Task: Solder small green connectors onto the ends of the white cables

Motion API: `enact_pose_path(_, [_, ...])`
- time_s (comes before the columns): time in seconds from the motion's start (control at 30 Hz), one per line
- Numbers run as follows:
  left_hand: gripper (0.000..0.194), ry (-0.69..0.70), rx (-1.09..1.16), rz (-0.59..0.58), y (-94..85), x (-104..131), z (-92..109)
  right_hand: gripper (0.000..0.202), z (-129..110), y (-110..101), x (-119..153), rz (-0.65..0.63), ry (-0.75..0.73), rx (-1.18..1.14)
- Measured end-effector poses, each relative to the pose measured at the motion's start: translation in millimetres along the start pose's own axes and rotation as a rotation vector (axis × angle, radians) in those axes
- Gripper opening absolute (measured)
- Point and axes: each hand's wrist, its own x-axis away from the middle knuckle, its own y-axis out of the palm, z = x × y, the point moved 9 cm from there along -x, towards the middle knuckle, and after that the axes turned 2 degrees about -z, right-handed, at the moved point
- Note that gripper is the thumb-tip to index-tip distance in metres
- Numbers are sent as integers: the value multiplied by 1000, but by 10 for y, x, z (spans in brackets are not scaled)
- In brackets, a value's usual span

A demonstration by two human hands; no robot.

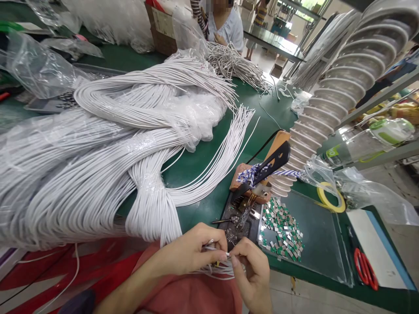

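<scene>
At the front edge of the bench, my left hand is closed on a white cable, its end poking out past the thumb and forefinger. My right hand pinches that same end with thumb and forefinger; the tip itself is hidden by the fingers. More white cable lengths hang below both hands, over my lap. Just beyond my fingers lies a dark, solder-spattered tray. Small green circuit boards with metal connectors lie piled to the right, on a flat dark tray.
Large bundles of white cable cover the left bench. A clear ribbed hose hangs at right, by a black-handled tool on a brown block. Yellow tape and red-handled scissors lie right. A person sits opposite.
</scene>
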Motion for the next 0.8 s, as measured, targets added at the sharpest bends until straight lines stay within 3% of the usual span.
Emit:
enact_pose_path(0.23, [31,-17,50,35,-12,-13,32,15,-2,8,-4,-4,7,1])
enact_pose_path(0.57, [26,-53,10,-32,28,15,-62,16,14,2,3,2,0,15])
enact_pose_path(0.8, [29,-25,-2,-2,12,-6,9,15,-29,-7,-18,12,-7,4])
